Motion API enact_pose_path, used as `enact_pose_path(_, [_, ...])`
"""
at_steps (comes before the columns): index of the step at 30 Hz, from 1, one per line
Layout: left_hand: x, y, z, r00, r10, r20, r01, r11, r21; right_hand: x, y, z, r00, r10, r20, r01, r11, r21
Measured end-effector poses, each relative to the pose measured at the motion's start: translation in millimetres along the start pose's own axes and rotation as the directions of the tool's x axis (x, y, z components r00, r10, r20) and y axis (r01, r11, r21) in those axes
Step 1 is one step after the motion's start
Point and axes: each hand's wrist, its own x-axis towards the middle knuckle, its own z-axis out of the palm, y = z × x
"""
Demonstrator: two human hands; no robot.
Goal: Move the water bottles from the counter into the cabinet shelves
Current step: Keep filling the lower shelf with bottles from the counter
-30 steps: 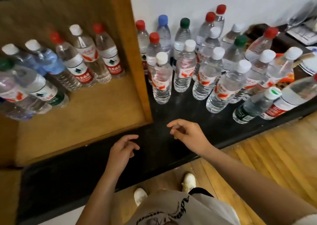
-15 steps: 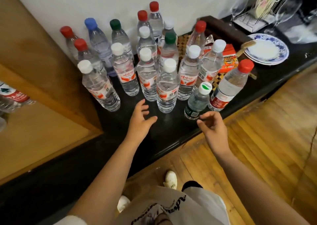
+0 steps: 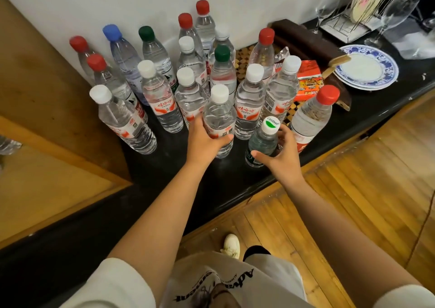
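- Black tabletop [image 3: 164, 197] runs along a white wall, with the wooden cabinet [image 3: 47, 110] at its left end and plank floor below.
- Bottles stand upright in a tight cluster on the tabletop, caps red, white, green and blue — none of these is in the cabinet yet, though the edge of one shows inside it at far left.
- Left hand [image 3: 204, 140] is wrapped round the lower body of the front white-capped bottle [image 3: 220, 119], thumb across the label, bottle still standing.
- Right hand [image 3: 280, 157] is spread around the small bottle [image 3: 262, 143] with the green-and-white cap, thumb in front, fingers behind; whether it has closed on it I cannot tell.
- Handling, as I judge it: full bottles, so fairly heavy; thin clear plastic that gives under a squeeze and may be slick. Best hold is mid-body at the label or ribbed waist, firm but not crushing.
- Neighbours touch or nearly touch, so a straight lift upward seems safest — a sideways pull could topple the row.
- Plate [image 3: 367, 70], snack packets [image 3: 310, 82] and glasses [image 3: 395, 11] sit to the right, apart from the hands.
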Motion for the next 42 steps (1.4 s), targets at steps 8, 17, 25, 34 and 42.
enact_pose_path(8, [0.1,-3.5,0.4,0.999,0.033,-0.034,-0.029,0.996,0.088,8.2,11.3,3.1,0.992,-0.08,0.099,0.089,0.993,-0.081])
enact_pose_path(17, [-0.7,-5.6,0.7,0.999,-0.032,-0.028,0.033,0.999,0.021,6.1,21.7,7.0,0.991,-0.102,0.081,0.117,0.97,-0.211])
enact_pose_path(25, [-1.2,-6.7,-0.6,1.0,-0.005,-0.001,0.005,0.998,0.069,15.1,37.4,-3.8,0.956,-0.01,0.293,0.025,0.999,-0.048])
enact_pose_path(34, [-51.5,-26.1,-38.9,0.999,-0.022,-0.026,0.024,0.997,0.076,-5.6,26.0,24.7,0.964,-0.043,0.262,0.062,0.996,-0.066])
enact_pose_path(42, [-120.2,-66.3,-136.9,0.971,-0.085,-0.223,0.099,0.994,0.054,-42.6,-20.1,99.3,0.854,-0.118,0.507,0.149,0.989,-0.02])
